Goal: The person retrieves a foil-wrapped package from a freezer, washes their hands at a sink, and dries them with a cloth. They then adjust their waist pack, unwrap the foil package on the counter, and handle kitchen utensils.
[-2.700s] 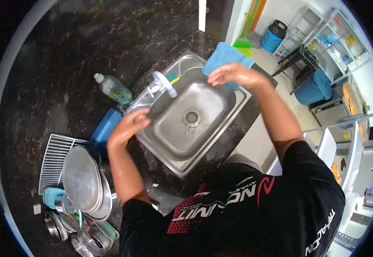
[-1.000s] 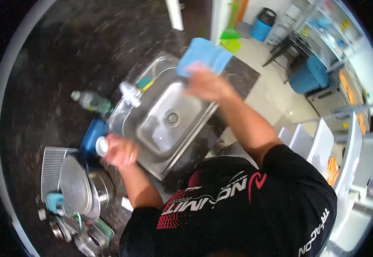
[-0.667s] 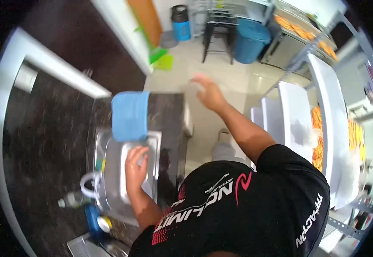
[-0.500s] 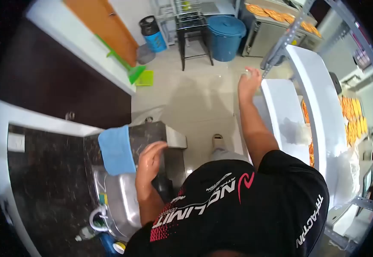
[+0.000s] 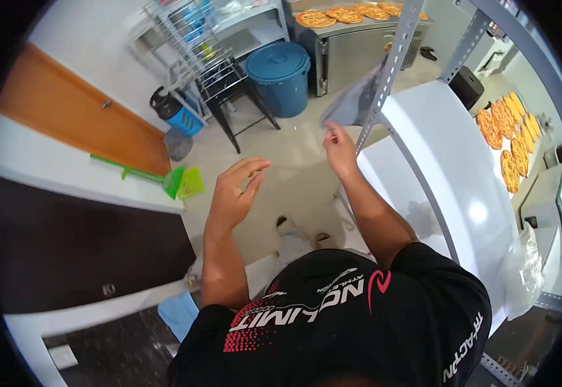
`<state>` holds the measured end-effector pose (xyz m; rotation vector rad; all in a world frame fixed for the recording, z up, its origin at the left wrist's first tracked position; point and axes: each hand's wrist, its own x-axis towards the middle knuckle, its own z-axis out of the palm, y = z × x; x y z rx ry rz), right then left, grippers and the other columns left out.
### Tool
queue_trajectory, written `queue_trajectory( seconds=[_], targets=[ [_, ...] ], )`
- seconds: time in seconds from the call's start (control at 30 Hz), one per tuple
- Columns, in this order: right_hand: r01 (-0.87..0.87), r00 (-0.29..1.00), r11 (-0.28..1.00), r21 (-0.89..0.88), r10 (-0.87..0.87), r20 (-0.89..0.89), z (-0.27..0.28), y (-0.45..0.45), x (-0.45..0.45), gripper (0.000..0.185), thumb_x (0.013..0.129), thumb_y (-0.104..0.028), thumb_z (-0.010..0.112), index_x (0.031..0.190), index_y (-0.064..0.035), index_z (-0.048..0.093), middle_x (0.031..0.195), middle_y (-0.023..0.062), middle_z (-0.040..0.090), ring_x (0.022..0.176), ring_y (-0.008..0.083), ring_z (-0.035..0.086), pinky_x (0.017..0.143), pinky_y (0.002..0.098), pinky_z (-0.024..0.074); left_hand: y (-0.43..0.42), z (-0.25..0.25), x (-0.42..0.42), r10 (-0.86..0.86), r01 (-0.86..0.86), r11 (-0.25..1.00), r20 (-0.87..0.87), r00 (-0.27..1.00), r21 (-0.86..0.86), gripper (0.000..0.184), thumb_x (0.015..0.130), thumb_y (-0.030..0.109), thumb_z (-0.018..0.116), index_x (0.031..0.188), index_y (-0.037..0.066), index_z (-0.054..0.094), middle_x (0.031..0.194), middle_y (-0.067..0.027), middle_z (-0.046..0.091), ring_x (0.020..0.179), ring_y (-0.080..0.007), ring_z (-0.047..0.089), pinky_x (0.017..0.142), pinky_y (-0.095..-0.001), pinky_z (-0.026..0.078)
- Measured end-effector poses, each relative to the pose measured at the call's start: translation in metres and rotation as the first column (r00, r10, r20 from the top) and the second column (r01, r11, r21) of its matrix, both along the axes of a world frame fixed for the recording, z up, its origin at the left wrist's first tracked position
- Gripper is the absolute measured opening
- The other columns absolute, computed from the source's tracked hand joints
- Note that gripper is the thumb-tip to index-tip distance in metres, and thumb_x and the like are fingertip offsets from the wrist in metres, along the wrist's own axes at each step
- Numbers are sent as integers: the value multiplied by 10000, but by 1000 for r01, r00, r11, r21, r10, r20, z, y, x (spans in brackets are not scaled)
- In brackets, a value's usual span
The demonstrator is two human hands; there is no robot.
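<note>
Now L hand (image 5: 234, 188) & R hand (image 5: 340, 148) empty, part-curled; lidded blue bin (image 5: 278, 82) beyond, contents hidden.

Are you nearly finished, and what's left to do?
The sink part looks done: both hands have moved away from there. Nothing seems to be in hand, as the left hand and right hand look empty. The blue cloth lies on the dark counter, but what's left I can't tell.
</note>
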<state>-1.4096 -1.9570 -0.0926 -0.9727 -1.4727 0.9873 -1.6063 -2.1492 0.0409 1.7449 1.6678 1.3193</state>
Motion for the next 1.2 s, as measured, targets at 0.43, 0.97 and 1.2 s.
queue_trajectory(
  seconds=[0.43,0.97,1.2],
  targets=[
    [66,463,960,272,212,-861,101,23,-143,464,984,-53,585,1444,-2,556,1461,160,558,1280,274,572,1064,350,450,201,-9,27,-530,425,804,177,829,415,759,1126,511,298,1665,2,135,1738,-111,189,1584,-238,191,1289,-389,118],
    [137,973,973,184,-98,-209,90,8,-41,505,898,-171,706,1369,-31,587,1302,106,662,1119,199,634,955,307,497,351,81,-24,-23,254,947,-744,668,198,246,914,114,524,968,79,761,917,-126,748,850,-316,689,819,-410,530],
    [175,714,762,624,-534,452,108,42,-74,444,817,-226,681,1227,-58,709,1163,139,738,1036,336,689,963,443,504,332,28,93,-176,606,468,-604,777,644,181,859,225,640,831,99,767,741,-79,715,761,-293,677,579,-488,452]
  ],
)
